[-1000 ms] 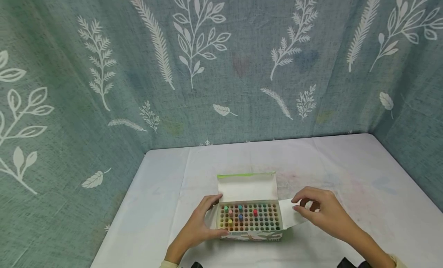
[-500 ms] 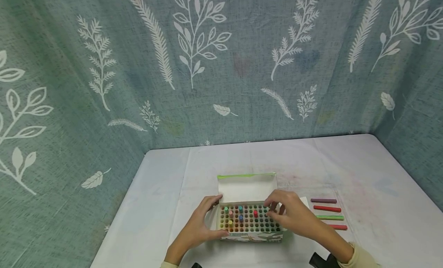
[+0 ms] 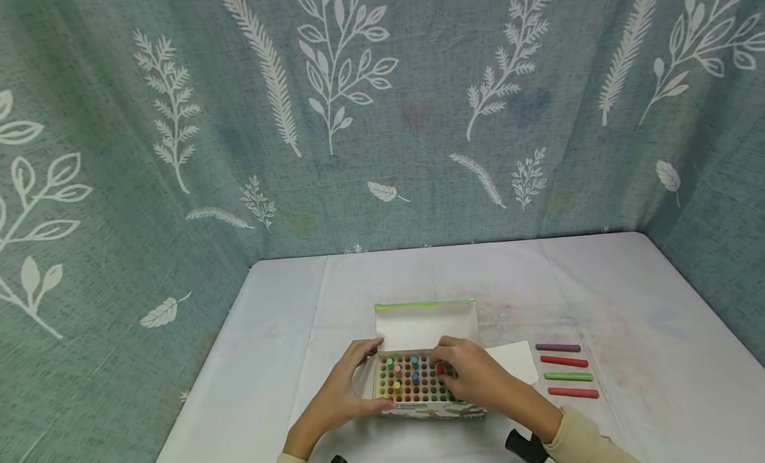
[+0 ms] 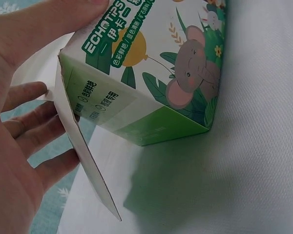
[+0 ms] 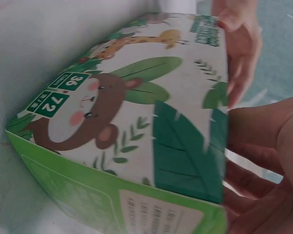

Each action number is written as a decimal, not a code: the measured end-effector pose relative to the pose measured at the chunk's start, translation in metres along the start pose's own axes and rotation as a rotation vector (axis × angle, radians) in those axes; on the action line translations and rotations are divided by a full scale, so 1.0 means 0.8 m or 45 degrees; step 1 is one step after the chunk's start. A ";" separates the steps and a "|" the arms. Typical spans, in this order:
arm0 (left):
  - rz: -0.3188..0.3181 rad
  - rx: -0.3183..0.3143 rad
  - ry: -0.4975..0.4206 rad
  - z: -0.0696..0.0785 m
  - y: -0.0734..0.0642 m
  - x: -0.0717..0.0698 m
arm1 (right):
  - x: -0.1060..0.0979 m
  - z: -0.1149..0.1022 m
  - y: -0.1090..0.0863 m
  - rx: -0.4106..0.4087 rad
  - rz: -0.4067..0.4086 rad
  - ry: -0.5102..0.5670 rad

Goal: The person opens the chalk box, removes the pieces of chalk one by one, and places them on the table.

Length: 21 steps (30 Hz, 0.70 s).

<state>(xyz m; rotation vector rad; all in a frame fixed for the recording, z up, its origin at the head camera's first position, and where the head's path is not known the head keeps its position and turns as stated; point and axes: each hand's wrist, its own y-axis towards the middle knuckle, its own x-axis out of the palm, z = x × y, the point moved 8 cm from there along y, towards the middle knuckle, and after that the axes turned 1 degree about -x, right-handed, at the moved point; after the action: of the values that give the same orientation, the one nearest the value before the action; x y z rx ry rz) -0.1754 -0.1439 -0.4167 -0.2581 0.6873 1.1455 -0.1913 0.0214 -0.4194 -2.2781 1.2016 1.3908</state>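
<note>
An open cardboard box of chalk (image 3: 427, 410) with a grid of holes stands in front of the person, with several coloured chalk sticks upright in it. My left hand (image 3: 349, 383) holds its left end, thumb at the front edge and fingers at the back corner. In the left wrist view its fingers lie against the folded-out side flap (image 4: 83, 146). My right hand (image 3: 475, 373) is over the box's right half, thumb and forefinger around the top of a red chalk stick (image 3: 440, 369). In the right wrist view the box (image 5: 136, 107) hides the fingertips.
To the right of the box lie a purple chalk stick (image 3: 558, 348), a red one (image 3: 564, 361), a green one (image 3: 570, 376) and another red one (image 3: 573, 392). The lid (image 3: 427, 327) stands up behind; the right flap (image 3: 516, 362) sticks out sideways.
My right hand has moved left from beside the right flap, over the box, to the red chalk stick. The chalk sticks on the table came into sight. My left hand has stayed put.
</note>
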 end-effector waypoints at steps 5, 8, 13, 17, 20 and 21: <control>-0.002 -0.019 -0.010 -0.005 0.000 0.001 | 0.004 -0.003 0.003 -0.016 0.009 -0.108; -0.002 -0.047 -0.018 -0.009 0.000 0.001 | 0.004 -0.005 0.004 -0.039 0.039 -0.136; -0.004 -0.022 -0.009 -0.006 0.000 0.001 | 0.001 -0.006 0.006 -0.046 0.069 -0.108; -0.003 -0.001 0.001 -0.004 0.000 0.000 | -0.006 -0.004 0.007 -0.026 0.088 -0.027; -0.001 0.001 -0.001 -0.004 0.000 0.000 | -0.015 -0.002 0.008 -0.008 0.101 0.049; -0.001 0.003 0.000 -0.004 -0.001 0.000 | -0.018 -0.002 0.008 -0.005 0.106 0.078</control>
<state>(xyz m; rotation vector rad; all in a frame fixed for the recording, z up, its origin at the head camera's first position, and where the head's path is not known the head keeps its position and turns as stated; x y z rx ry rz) -0.1763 -0.1458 -0.4194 -0.2563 0.6880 1.1441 -0.1977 0.0241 -0.4053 -2.3136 1.3275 1.3613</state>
